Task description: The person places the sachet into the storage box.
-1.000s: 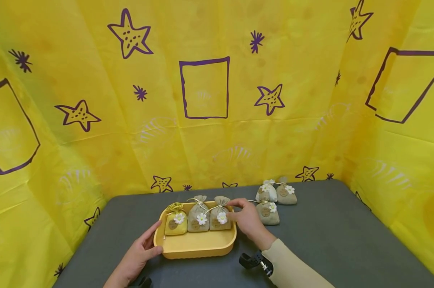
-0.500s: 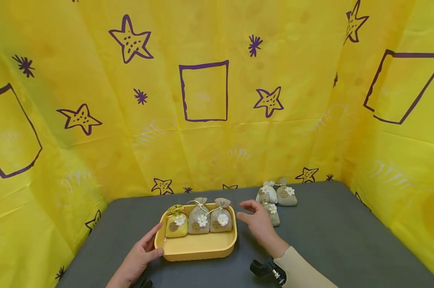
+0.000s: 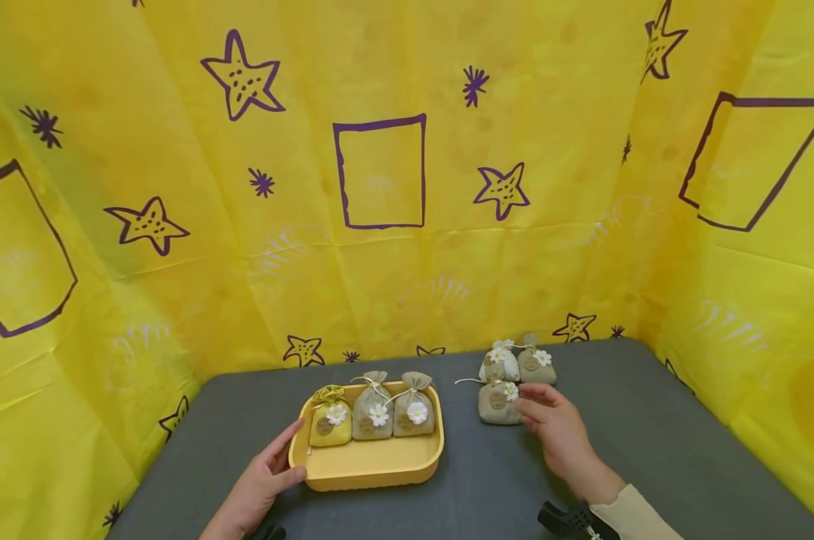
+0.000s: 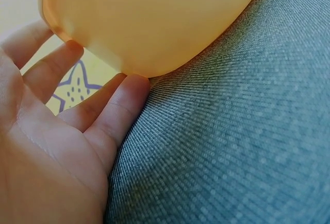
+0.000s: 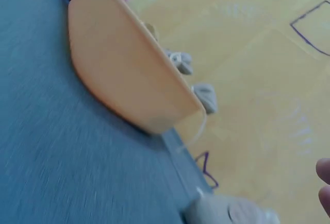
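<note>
six pouches (image 3: 364, 409), one tray (image 3: 369, 456), two hands (image 3: 261, 480)

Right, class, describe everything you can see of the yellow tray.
The yellow tray is smooth and plastic-looking, with rounded corners, low walls and an open top. It sits upright on the gray table. Three tied pouches, each with a white flower, stand in a row towards its far side, leaving its near floor bare. The left hand touches its left end.
</note>
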A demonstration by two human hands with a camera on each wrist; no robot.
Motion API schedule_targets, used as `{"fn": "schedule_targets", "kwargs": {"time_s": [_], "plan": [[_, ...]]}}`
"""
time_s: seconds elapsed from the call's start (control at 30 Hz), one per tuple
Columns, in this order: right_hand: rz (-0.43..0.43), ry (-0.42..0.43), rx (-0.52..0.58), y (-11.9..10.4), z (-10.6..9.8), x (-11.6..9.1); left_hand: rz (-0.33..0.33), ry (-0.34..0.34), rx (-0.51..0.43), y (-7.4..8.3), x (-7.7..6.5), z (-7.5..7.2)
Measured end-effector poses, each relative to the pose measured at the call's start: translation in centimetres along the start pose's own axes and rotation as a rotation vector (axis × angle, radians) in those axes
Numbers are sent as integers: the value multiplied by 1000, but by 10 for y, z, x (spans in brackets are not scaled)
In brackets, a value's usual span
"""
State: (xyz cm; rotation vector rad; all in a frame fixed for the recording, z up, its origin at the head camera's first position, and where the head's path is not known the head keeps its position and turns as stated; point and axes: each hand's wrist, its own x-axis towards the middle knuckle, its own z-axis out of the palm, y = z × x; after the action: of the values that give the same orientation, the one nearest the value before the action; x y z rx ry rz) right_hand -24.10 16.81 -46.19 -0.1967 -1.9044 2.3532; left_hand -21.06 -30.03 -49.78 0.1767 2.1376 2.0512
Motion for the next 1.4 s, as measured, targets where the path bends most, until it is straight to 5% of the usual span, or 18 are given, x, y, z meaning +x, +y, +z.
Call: {"fn": "schedule_targets", "kwargs": {"time_s": [0.23,0.43,0.83,1.4], "plan": [[122,-56,-18,-2,-46,-9,4,-1,-7,-1,-3,0],[167,-154,-46,4,-64,-1,0,6,2,-2,-7,-2],[111,-403,-70,12,-58,29,-21,22,3,0,-5,0],[114,-491,-105,22,-52,59,8,13,30,0,0,2]]}}
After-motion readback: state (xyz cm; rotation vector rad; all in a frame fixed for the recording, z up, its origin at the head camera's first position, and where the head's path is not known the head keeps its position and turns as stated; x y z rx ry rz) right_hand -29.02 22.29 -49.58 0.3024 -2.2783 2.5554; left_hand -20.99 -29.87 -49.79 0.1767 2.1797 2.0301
